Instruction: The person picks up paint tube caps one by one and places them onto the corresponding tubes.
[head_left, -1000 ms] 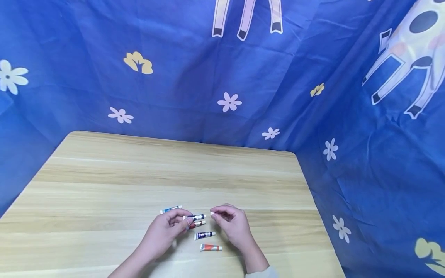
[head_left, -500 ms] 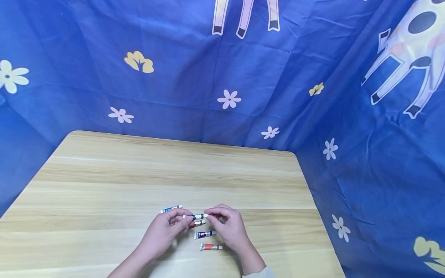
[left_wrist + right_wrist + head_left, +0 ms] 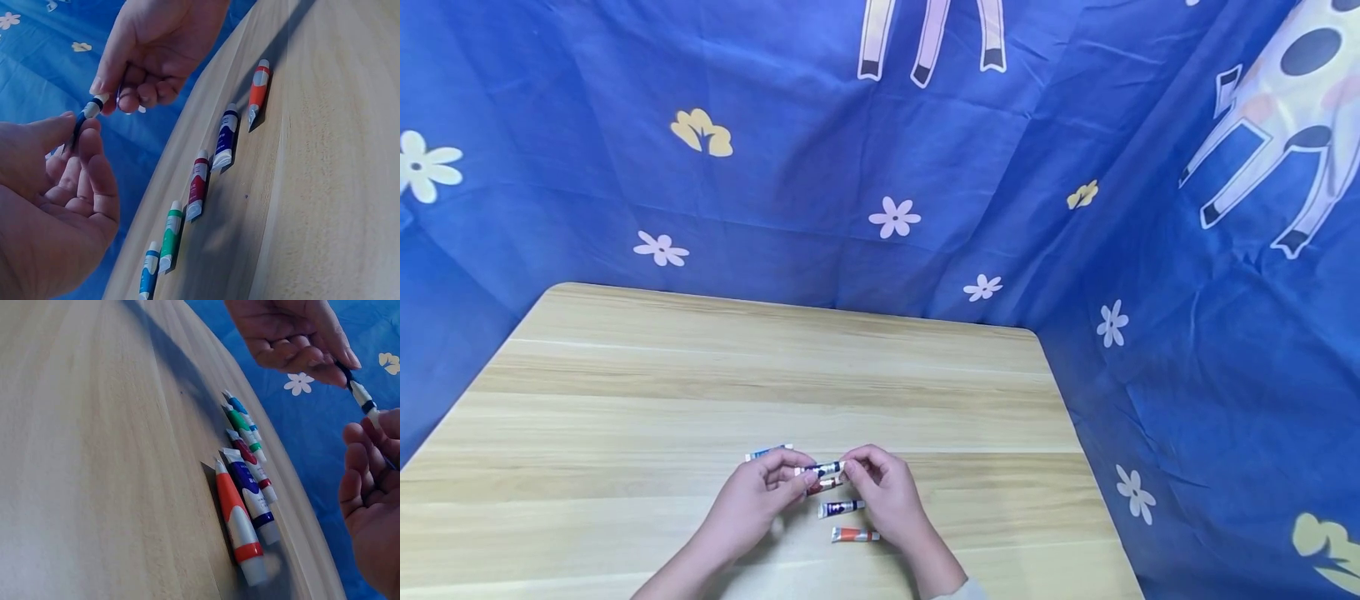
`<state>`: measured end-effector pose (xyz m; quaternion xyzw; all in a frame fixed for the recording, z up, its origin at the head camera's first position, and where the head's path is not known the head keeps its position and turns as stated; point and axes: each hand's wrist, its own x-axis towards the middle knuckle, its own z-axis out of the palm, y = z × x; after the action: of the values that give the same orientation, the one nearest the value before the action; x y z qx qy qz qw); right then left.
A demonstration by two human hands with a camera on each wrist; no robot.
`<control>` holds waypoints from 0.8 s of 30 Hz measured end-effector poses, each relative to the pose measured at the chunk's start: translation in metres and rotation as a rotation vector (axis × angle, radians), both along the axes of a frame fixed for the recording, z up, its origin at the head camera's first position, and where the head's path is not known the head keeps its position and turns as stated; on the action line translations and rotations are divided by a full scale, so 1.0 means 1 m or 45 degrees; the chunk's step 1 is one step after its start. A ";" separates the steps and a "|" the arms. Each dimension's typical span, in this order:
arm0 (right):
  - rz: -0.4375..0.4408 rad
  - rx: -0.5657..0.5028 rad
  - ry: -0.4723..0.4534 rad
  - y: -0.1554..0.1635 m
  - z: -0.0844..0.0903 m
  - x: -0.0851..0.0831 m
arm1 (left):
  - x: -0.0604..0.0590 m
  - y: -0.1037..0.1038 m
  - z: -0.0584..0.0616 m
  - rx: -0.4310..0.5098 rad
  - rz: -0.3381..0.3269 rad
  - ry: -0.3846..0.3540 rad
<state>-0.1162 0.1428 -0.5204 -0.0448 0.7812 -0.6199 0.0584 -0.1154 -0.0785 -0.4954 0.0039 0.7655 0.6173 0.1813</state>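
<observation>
My left hand (image 3: 758, 493) pinches a small paint tube (image 3: 822, 470) with a dark blue band, between thumb and fingertips. The thumb and fingers of my right hand (image 3: 889, 497) pinch the white cap (image 3: 104, 98) at the tube's end. Both hands are raised over the table, the tube lying nearly level between them. Below are more paint tubes: orange (image 3: 855, 535), violet (image 3: 841, 508), dark red (image 3: 824, 486) and light blue (image 3: 767, 452). A green tube (image 3: 170, 239) shows in the wrist views but is hidden in the head view.
The tubes lie in a loose row on a light wood table (image 3: 775, 367), near its front. A blue cloth (image 3: 790, 183) printed with flowers and animals hangs behind the table and along its right side.
My right hand has moved left, bringing the cap from apart to the end of the tube. Its fingers have since shifted slightly there. My left hand and the other tubes have stayed put.
</observation>
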 end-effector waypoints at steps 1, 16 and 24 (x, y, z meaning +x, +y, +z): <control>0.006 -0.002 -0.013 -0.001 -0.001 0.000 | 0.000 0.000 0.000 -0.003 -0.010 0.007; 0.079 0.263 0.040 0.000 -0.001 0.002 | 0.002 0.003 0.003 -0.073 -0.054 0.080; 0.153 0.150 0.215 0.010 0.005 -0.002 | 0.000 0.003 0.007 -0.146 0.036 0.031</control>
<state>-0.1182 0.1531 -0.5155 -0.1401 0.8144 -0.5622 0.0321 -0.1158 -0.0753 -0.4882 -0.0100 0.8016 0.5750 0.1632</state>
